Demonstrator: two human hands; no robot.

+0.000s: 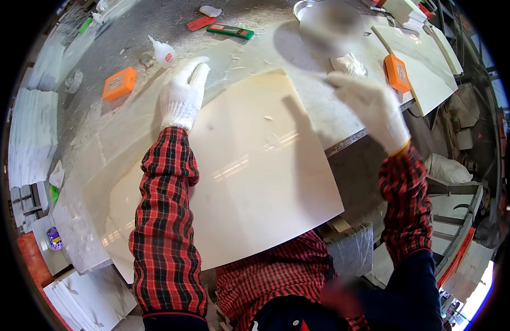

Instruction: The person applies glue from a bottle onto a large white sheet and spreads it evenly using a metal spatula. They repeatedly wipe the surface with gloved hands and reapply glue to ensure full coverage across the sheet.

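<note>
A large glossy cream slab (255, 165) lies at an angle across the worktable in front of me, its near edge close to my body. My left hand (183, 94), in a white knit glove, rests at the slab's far left edge with its fingers stretched out. Close beyond those fingers stands a small white squeeze bottle (162, 52). Over the table to the right of the slab is my right hand (376, 107), also gloved and smeared by motion. Its fingertips point left, near a crumpled white wad (349, 65); whether they hold anything is unclear.
Orange boxes lie on either side, one at left (119, 84) and one at right (396, 73). A green flat case (229, 31) and a red piece (201, 22) sit farther back. White-grey panels (426, 71) lean at right; stacked white sheets (34, 132) stand at left.
</note>
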